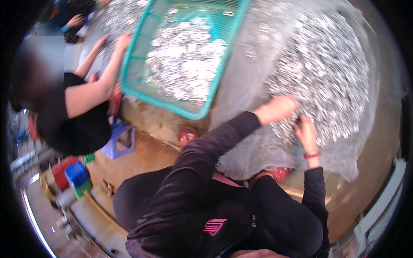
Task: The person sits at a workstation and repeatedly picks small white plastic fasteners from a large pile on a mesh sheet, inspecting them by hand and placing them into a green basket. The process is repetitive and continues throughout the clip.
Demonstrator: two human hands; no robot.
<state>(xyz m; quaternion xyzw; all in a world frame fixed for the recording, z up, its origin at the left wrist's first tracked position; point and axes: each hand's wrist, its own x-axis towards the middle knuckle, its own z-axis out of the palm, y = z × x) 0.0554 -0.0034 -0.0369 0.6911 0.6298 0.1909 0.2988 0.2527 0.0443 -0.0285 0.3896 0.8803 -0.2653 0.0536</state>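
Note:
A wide pile of small, shiny silver metal pieces (329,77) lies on a clear plastic sheet (241,81) at the right. At the pile's near-left edge, my left hand (277,108) has its fingers bent together over the pieces. Just to its right, my right hand (307,134), with a red bracelet at the wrist, reaches up into the same edge with curled fingers. The two hands are close together but apart. Blur and the pieces around the fingertips hide what either hand holds.
A green plastic basket (198,112) holding more silver pieces stands left of the sheet. A person in black (81,116) works beyond it at another pile (122,19). A purple stool (120,139) and a blue box (77,174) are at the left.

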